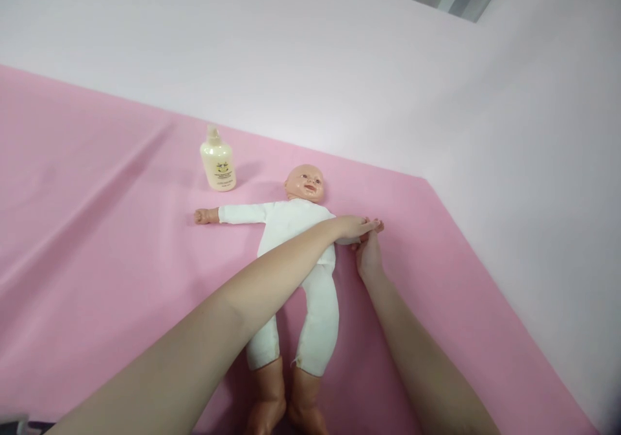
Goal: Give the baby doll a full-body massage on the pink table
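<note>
Far left, a cream lotion bottle [218, 164] stands upright on the pink sheet [97, 241], apart from the doll's outflung hand, so it stays clear of the limbs. Baby doll [295, 224] in white suit lies face up at centre. Its long axis runs near to far, head far and bare feet near, with arms spread left and right, so it rests flat and stable. Left hand [356, 228] reaches across the torso because the arm it wants lies on the right side. Its fingers curl about that arm's end. Right hand [369, 258] comes up from below, fingertips meeting the same spot — whether clenched or only touching, cannot tell.
</note>
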A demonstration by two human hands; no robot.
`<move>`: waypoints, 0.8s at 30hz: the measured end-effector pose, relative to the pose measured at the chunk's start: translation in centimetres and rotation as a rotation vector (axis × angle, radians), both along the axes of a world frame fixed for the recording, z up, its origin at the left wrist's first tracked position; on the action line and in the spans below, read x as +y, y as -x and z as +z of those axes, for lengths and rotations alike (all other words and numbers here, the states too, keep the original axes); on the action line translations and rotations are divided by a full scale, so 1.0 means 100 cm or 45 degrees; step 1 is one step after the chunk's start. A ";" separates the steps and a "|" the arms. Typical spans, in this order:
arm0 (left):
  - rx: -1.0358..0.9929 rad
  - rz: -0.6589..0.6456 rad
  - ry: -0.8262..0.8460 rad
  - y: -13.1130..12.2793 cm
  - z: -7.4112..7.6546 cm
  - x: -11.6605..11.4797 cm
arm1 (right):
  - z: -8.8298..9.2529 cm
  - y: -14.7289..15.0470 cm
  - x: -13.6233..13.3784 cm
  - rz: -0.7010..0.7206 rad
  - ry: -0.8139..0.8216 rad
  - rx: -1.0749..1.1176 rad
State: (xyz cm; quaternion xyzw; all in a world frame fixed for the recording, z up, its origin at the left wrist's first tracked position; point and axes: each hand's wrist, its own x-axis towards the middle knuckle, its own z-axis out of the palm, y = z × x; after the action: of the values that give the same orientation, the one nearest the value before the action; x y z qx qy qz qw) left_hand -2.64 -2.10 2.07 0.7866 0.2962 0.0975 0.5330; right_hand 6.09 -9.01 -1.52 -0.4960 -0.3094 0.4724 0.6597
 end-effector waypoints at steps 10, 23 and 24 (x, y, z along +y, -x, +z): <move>0.019 0.010 -0.002 0.001 -0.001 0.001 | 0.002 0.001 0.000 -0.004 0.029 0.003; 0.003 0.023 0.031 0.001 0.000 0.000 | 0.003 0.002 0.002 -0.008 0.034 0.036; 0.010 0.025 0.016 0.002 0.001 0.000 | 0.003 0.002 0.002 -0.011 0.039 0.035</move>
State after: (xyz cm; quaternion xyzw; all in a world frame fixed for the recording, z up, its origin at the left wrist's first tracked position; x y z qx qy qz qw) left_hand -2.82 -2.13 2.17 0.7807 0.3067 0.0978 0.5357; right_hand 5.89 -8.85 -1.23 -0.5011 -0.2908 0.4809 0.6581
